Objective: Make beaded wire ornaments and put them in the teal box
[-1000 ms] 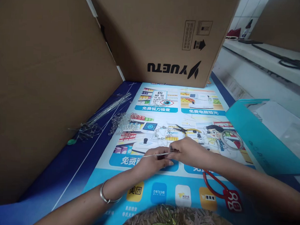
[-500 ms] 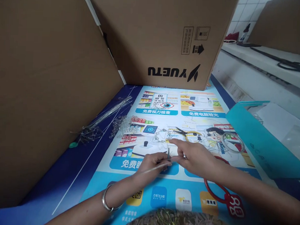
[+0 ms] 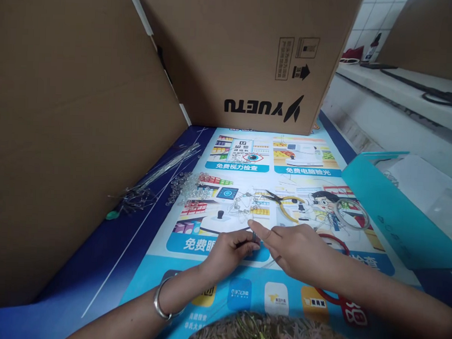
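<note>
My left hand (image 3: 234,246), a silver bangle (image 3: 161,299) on its wrist, is closed in a pinch on a small bundle of thin wires (image 3: 253,235), mostly covered by fingers. Touching its fingertips is my right hand (image 3: 292,246), index finger stretched over them and other fingers curled; what these hold is hidden. Just beyond lies a loose cluster of clear beads on wire (image 3: 244,204). Pliers with yellow handles (image 3: 284,207) rest open beside it. Red-handled scissors (image 3: 335,239) lie partly under my right forearm.
Loose clear beads (image 3: 189,188) and a sheaf of thin wires (image 3: 170,164) lie to the left. On the right are a wire coil (image 3: 352,214) and a turquoise box (image 3: 381,211). Large cardboard panels (image 3: 234,55) wall off the left and back. A printed sheet covers the table.
My right hand has turned and drawn slightly nearer, its index fingertip lower and left, over the bundle. The pale strand across my left wrist no longer shows. The view has shifted slightly.
</note>
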Tool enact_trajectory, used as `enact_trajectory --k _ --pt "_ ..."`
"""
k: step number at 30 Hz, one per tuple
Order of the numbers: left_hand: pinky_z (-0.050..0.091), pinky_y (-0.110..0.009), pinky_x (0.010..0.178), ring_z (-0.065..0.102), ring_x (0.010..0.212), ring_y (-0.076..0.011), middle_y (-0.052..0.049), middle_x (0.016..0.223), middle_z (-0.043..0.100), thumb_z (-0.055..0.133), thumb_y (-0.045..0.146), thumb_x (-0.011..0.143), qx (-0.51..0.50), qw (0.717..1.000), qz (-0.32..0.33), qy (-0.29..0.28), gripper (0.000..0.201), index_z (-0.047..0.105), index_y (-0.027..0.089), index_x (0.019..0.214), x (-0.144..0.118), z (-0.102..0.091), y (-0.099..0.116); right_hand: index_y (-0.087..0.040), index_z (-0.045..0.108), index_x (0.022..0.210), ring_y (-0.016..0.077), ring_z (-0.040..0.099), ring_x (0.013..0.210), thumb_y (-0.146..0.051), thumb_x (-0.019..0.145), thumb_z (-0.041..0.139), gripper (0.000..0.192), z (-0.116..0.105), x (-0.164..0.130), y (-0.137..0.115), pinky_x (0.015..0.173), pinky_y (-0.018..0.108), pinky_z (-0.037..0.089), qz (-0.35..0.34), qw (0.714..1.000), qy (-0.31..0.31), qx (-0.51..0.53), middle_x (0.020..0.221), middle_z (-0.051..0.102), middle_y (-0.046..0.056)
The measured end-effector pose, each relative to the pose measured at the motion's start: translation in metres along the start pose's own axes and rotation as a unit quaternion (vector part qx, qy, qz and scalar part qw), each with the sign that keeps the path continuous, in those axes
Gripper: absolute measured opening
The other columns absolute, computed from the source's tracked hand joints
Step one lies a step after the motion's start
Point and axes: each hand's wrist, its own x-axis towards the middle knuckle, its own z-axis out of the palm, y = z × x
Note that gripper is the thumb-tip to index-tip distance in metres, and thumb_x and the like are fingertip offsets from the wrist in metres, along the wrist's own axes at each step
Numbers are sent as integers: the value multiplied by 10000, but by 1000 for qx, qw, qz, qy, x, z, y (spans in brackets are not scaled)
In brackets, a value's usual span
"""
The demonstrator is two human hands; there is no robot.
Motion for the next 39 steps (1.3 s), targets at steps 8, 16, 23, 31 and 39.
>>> enact_trajectory --k 8,16,23,31,39 --pt "367 -237 580 507 659 -152 -41 705 624 558 339 789 -28 1000 -9 5 225 668 143 779 0 0 4 -182 590 925 174 573 786 -373 884 367 296 6 13 2 622 260 362 70 990 64 103 861 636 61" --pt "391 -228 554 502 566 -104 -27 672 618 652 311 719 -218 974 -54 33 191 614 124 703 4 -2 3 -171 546 851 143 542 760 -296 878 372 216 11 16 9 637 237 342 100 978 65 172 831 599 41" --pt "334 -205 484 477 500 -75 -49 689 628 608 284 759 -276 957 -82 42 174 597 110 771 6 -6 5 -183 528 788 137 523 697 -321 873 372 225 -14 12 28 599 233 331 142 972 63 178 773 589 24" --pt "345 -205 502 464 508 -87 12 545 553 581 255 768 -164 983 -73 34 140 622 128 727 6 -5 5 -192 610 873 190 560 741 -438 850 365 347 -38 -4 118 603 260 369 321 941 100 42 835 643 63" --pt "351 -207 526 463 542 -93 2 564 563 566 262 778 -99 994 -47 18 223 581 139 593 6 -3 1 -239 588 1095 250 567 915 -384 859 340 372 -29 0 103 679 315 417 320 944 47 -68 1097 609 59"
